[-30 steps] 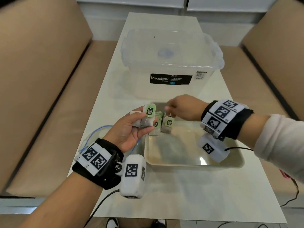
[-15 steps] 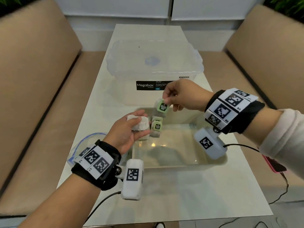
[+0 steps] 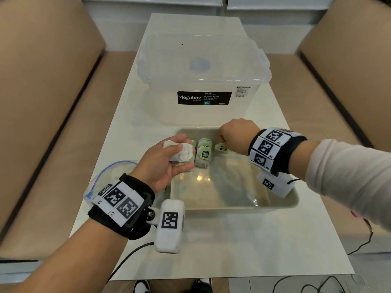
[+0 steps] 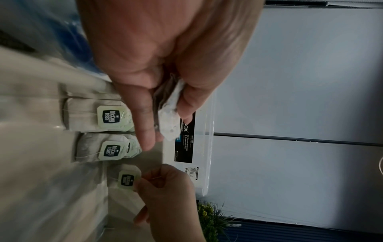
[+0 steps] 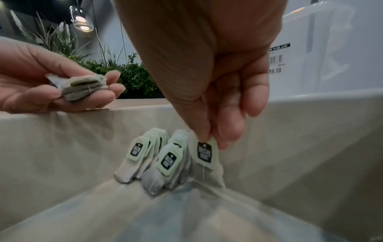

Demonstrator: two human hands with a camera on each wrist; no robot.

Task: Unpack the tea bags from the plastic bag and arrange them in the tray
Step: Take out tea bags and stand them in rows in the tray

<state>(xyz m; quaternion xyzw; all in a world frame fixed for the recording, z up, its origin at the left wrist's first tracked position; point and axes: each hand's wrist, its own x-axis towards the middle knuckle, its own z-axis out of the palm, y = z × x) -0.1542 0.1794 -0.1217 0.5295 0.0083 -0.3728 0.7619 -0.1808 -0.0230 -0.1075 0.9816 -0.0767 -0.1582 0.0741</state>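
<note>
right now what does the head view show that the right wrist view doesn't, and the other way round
Only the head view shows the plastic bag beside the tray, the whole lidded storage box and both wristbands.

Only the right wrist view shows the right hand pinching the green tag of a tea bag set beside two leaning rows.

Both show the tray, and the left hand holding a small stack of tea bags.

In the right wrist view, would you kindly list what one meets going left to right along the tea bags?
Left hand holding a wad of grey tea bags → left stack of green-tagged tea bags → second stack → single tea bag pinched by right hand.
</note>
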